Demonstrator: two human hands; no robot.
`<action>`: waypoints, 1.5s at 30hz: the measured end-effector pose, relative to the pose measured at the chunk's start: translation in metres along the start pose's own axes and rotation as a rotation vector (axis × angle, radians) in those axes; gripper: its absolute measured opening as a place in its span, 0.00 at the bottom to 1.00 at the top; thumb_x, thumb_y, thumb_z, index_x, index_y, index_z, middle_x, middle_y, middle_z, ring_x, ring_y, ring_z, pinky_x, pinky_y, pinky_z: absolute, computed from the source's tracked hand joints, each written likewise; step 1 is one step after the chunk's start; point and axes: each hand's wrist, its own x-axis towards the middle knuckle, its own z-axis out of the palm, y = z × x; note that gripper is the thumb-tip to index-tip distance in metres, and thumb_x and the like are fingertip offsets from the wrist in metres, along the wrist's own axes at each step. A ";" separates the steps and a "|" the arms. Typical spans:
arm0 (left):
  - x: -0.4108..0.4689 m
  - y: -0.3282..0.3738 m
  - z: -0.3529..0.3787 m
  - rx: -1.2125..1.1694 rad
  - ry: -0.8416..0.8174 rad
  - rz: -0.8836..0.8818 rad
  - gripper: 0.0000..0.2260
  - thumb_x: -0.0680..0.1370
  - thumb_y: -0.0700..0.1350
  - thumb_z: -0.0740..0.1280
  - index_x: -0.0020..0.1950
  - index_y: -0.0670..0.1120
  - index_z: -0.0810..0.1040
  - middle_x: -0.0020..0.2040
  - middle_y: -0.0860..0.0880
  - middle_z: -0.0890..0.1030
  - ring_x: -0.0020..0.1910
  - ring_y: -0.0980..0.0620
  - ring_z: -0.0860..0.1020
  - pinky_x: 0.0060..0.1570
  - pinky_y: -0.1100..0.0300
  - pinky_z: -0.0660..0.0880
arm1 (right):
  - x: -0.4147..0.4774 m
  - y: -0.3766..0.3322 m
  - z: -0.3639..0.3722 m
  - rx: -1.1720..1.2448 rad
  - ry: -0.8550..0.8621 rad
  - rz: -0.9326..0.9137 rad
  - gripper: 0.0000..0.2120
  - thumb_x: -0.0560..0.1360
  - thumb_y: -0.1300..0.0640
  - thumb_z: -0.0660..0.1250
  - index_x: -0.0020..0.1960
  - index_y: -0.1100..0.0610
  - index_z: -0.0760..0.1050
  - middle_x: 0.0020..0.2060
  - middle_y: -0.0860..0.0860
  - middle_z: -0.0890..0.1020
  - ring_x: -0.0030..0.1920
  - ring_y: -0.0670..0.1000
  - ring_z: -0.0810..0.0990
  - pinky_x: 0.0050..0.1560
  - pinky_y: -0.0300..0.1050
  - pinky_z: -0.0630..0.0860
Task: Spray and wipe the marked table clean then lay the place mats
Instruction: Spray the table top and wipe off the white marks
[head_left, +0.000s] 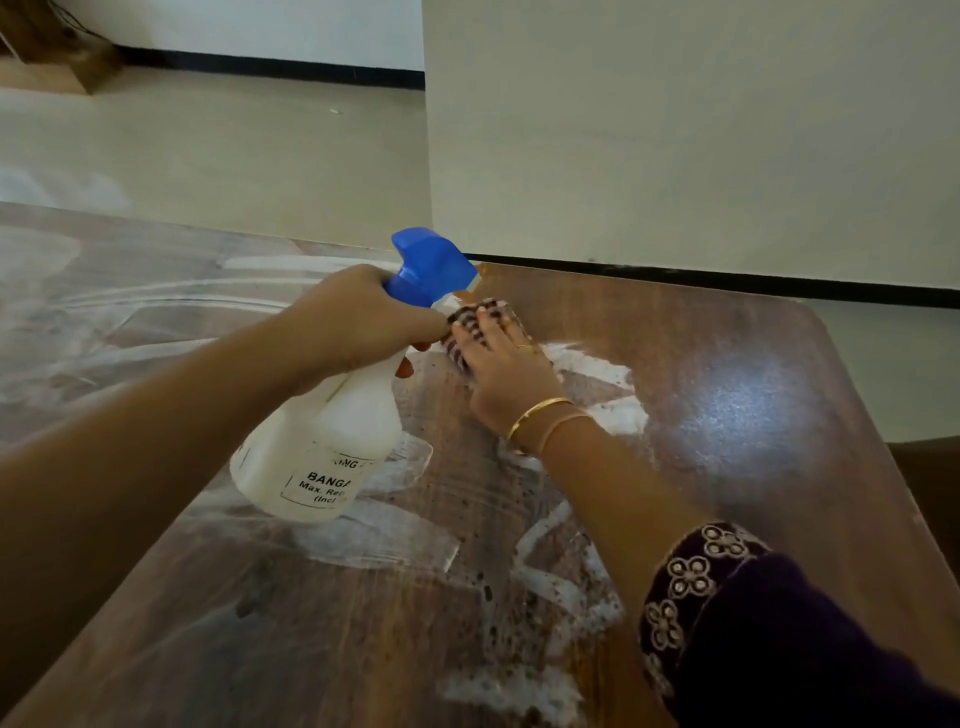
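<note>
My left hand (358, 317) grips the neck of a white spray bottle (322, 447) with a blue trigger head, held tilted above the brown wooden table (727, 364), nozzle toward the far edge. My right hand (498, 364) lies flat, pressing a checked cloth (478, 317) onto the table just beyond the nozzle. White smeared marks (545, 577) and dark specks cover the table around and below my right forearm. No place mats are in view.
A cream wall (675, 130) with a black skirting stands right behind the table's far edge. Pale floor (208, 145) stretches away to the left. A dark sleeve with embroidered trim (701, 582) covers my right upper forearm.
</note>
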 end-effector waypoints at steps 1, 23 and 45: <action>-0.002 0.002 0.002 0.003 -0.008 0.010 0.03 0.71 0.44 0.69 0.39 0.46 0.76 0.31 0.49 0.78 0.26 0.55 0.77 0.31 0.63 0.74 | -0.007 0.006 -0.002 0.017 -0.014 0.011 0.29 0.79 0.58 0.53 0.77 0.53 0.49 0.77 0.56 0.49 0.76 0.59 0.46 0.75 0.58 0.50; -0.049 0.003 0.012 0.037 -0.052 0.032 0.05 0.71 0.43 0.70 0.40 0.47 0.75 0.32 0.50 0.78 0.21 0.59 0.76 0.25 0.66 0.72 | -0.065 0.068 -0.027 0.090 -0.020 0.447 0.32 0.73 0.57 0.62 0.75 0.52 0.57 0.76 0.58 0.53 0.74 0.64 0.52 0.73 0.63 0.55; -0.098 -0.034 -0.003 -0.004 0.020 -0.084 0.07 0.72 0.43 0.71 0.40 0.48 0.73 0.33 0.49 0.78 0.20 0.60 0.76 0.26 0.65 0.69 | -0.160 -0.052 0.008 0.182 -0.055 -0.086 0.35 0.74 0.58 0.61 0.77 0.51 0.50 0.77 0.54 0.47 0.76 0.57 0.39 0.74 0.58 0.36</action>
